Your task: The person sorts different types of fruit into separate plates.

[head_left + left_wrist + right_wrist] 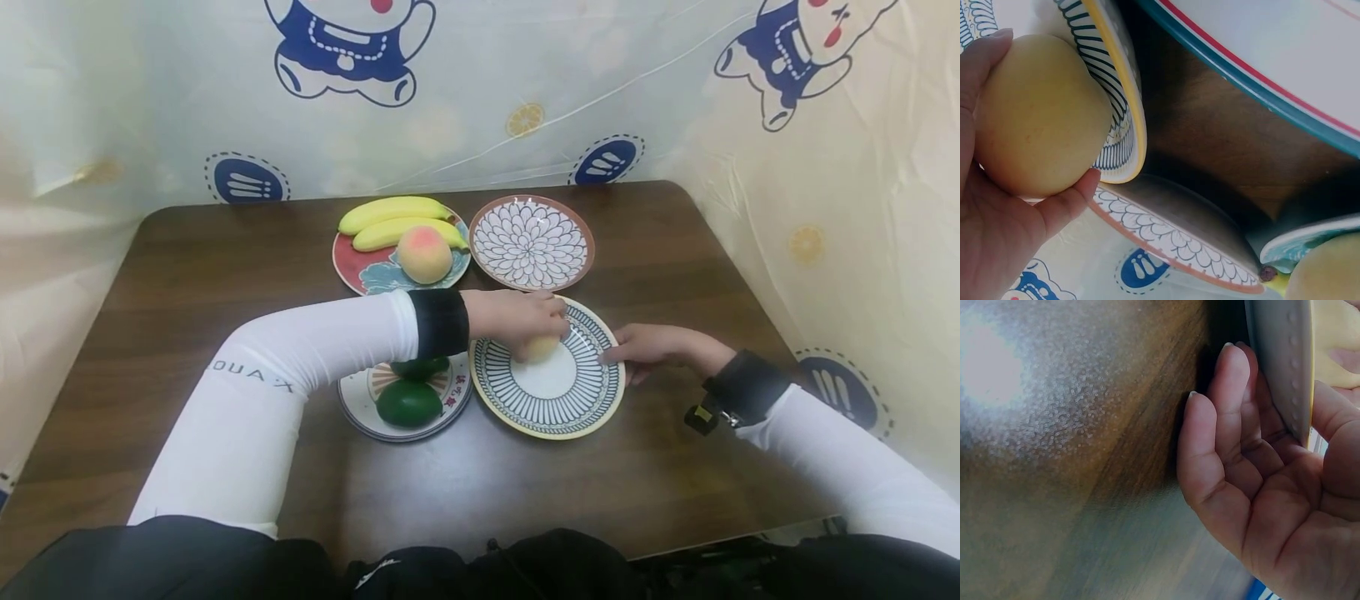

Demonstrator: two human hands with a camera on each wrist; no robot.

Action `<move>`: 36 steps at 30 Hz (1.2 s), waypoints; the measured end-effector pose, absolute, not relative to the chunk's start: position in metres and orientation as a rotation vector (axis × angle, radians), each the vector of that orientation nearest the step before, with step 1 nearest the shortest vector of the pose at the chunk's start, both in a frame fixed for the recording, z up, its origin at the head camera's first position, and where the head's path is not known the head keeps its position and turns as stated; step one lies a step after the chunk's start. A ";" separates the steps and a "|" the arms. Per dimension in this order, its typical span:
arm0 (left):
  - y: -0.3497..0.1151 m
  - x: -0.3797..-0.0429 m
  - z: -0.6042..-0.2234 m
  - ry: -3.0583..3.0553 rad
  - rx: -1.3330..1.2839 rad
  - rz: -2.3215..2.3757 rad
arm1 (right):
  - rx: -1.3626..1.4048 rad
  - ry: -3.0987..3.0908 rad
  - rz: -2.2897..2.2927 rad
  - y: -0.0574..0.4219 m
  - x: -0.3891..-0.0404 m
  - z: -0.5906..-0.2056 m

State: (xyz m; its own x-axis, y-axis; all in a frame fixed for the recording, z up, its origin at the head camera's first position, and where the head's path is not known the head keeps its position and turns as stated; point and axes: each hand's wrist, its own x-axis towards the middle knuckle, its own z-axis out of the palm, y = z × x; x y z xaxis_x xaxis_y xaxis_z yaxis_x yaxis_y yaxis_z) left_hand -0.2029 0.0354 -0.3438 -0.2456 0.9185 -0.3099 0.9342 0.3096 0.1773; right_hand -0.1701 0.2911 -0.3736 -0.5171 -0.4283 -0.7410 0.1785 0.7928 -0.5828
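Near the bananas [393,219] and petal plate [531,242], the left grip [517,318] curls round a roundish yellow fruit [1041,115], the right grip [656,346] pinching the striped plate [555,417].

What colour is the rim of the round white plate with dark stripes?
Its rim is yellow, clearest in the left wrist view.

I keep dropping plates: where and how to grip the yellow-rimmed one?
Probably grip the plate at its right rim, from the right: the raised edge admits fingers underneath, thumb on top, as the right hand shows; the left hand and fruit sit left of centre.
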 end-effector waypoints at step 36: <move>-0.094 -0.296 -0.292 2.655 0.938 0.282 | -0.170 1.998 -0.772 0.291 -0.168 -0.373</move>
State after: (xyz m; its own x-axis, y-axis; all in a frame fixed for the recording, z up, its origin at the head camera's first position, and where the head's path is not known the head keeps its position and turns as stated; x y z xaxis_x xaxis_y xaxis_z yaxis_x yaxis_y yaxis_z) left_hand -0.2962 -0.0941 -0.2921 -0.7374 0.6373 -0.2237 0.5762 0.7664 0.2840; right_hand -0.1681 0.2911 -0.3728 -0.5366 -0.4149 -0.7347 0.1871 0.7905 -0.5831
